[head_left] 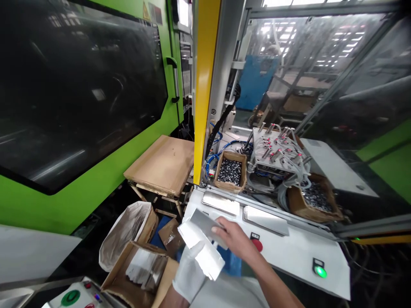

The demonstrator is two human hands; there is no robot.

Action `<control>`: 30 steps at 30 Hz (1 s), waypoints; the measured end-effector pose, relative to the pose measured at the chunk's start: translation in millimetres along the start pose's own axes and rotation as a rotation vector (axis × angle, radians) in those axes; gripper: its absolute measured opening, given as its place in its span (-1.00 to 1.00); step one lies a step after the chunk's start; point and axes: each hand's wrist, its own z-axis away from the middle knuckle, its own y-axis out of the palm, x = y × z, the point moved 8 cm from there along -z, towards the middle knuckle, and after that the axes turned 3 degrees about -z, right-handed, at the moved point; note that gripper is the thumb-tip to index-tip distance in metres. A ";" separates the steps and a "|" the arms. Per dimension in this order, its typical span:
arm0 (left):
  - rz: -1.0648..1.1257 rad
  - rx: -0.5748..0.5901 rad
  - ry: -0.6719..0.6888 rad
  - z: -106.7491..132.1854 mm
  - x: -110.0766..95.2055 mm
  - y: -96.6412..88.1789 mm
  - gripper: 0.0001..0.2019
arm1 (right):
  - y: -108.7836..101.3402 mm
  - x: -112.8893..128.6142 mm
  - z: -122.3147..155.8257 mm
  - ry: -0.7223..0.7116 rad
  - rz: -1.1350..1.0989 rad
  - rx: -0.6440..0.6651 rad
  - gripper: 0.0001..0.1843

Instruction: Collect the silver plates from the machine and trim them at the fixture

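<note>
In the head view my left hand (189, 267), in a white glove, is closed around a stack of shiny white flat plates (205, 256). My bare right hand (233, 235) grips the edge of a grey flat plate (204, 224), thumb on top. The grey plate lies close over the stack; whether they touch I cannot tell. Beyond my hands, on the white worktop (282, 252), rest a pile of flat metal plates (221, 202) and a second fanned pile of plates (265, 220).
A red button (257, 245) and a lit green button (320, 271) sit on the worktop. Small metal parts fill a carton (245, 173) and another carton (293, 203) beside a tubed fixture (276, 147). A yellow post (205, 85) rises ahead. An open cardboard box (118, 273) stands lower left.
</note>
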 end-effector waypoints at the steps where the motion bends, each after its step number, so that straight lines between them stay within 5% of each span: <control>1: 0.055 0.027 -0.039 1.0 2.1 0.3 -0.37 | -9.9 -5.8 -4.2 -0.009 -0.012 -0.063 -0.67; 6: 0.297 0.080 -0.166 9.5 5.8 6.7 -0.31 | -50.0 -27.2 -24.9 -0.202 0.208 -0.330 -0.63; 9: 0.213 -0.014 -0.100 11.5 1.6 3.1 -0.30 | -44.1 -29.3 -34.4 -0.345 0.374 -0.310 -0.60; 15: 0.042 -0.087 0.012 13.7 -6.2 12.0 -0.34 | -37.8 -12.1 -19.0 -0.324 0.316 -0.391 -0.60; 17: 0.017 -0.119 0.036 10.9 -7.3 12.6 -0.42 | -27.4 -6.7 -8.1 -0.220 0.174 -0.319 -0.57; 21: -0.016 -0.162 0.089 2.3 -8.5 4.4 -0.46 | 20.8 -2.7 6.7 0.007 -0.075 0.127 -0.44; 23: 0.018 -0.116 0.070 0.9 -6.3 2.0 -0.42 | 25.8 -0.3 6.6 0.018 -0.147 0.203 -0.48; 27: 0.096 -0.033 -0.062 8.2 1.4 0.2 -0.34 | -8.6 -13.3 -11.3 -0.042 -0.136 0.001 -0.57; 30: 0.086 -0.072 -0.040 13.3 -2.3 -3.2 -0.26 | -35.5 -26.6 -23.2 -0.166 0.118 -0.226 -0.56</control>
